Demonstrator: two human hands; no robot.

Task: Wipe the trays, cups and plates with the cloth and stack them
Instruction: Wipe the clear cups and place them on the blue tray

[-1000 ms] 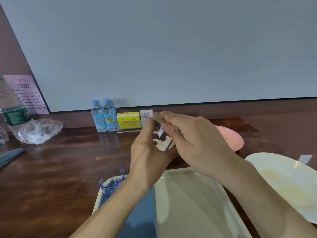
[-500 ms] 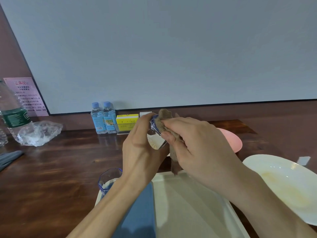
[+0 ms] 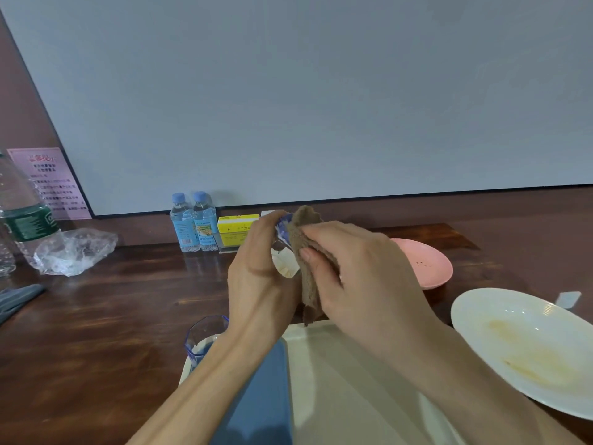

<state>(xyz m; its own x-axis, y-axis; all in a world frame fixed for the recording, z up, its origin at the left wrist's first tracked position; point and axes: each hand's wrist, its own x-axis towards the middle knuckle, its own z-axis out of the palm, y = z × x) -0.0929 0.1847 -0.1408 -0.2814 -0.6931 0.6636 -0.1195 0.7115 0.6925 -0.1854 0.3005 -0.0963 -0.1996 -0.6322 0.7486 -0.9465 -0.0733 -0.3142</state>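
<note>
My left hand [image 3: 260,281] holds a clear blue-tinted cup [image 3: 284,252] up above the table, tilted on its side. My right hand [image 3: 359,271] grips a brown cloth [image 3: 308,268] pressed against the cup's mouth, with a corner hanging down. A second blue-tinted cup [image 3: 205,335] stands at the far left corner of the cream tray [image 3: 346,380]. A blue tray or mat [image 3: 263,396] lies on the cream tray's left part, under my left forearm. A pink plate [image 3: 426,261] and a stained white plate [image 3: 526,345] lie to the right.
Two small water bottles [image 3: 192,223] and a yellow box [image 3: 237,226] stand against the back wall. A large bottle [image 3: 22,220] and crumpled plastic [image 3: 73,252] are at the far left. A grey object [image 3: 16,300] lies at the left edge.
The cloth has come into view and pushed further over the cup's mouth. Both hands rose slightly and the cup turned in my left hand.
</note>
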